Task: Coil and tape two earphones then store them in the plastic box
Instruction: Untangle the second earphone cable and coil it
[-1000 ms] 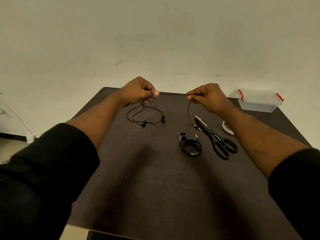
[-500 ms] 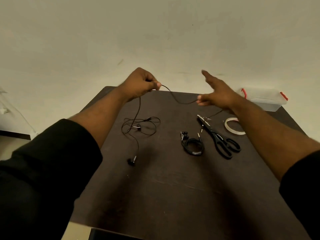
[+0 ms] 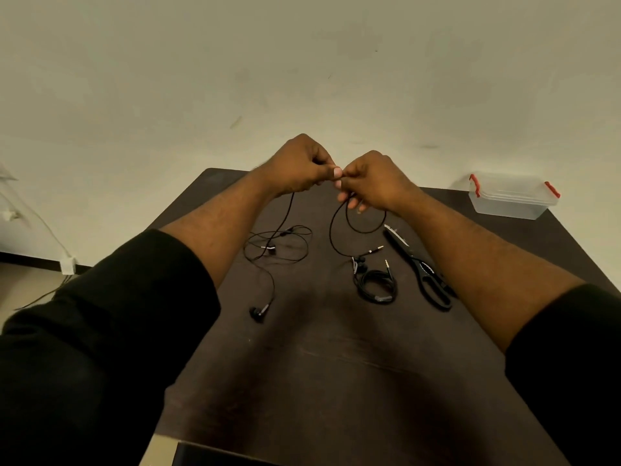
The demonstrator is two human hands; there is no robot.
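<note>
Matt dark wooden table [image 3: 336, 364], clear plastic box [image 3: 510, 201], glossy black scissors [image 3: 426, 274].

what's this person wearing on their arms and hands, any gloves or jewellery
Both arms wear black long sleeves pushed up, leaving the forearms bare. The left hand and right hand are bare: no gloves, and no rings, watch or bracelets show in the head view. The sleeves look plain, with no visible markings.

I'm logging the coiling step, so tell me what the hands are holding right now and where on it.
Both the left hand and the right hand pinch the loose earphone's cable mid-length, fingertips nearly meeting. Its earbuds and plug lie on the table.
</note>
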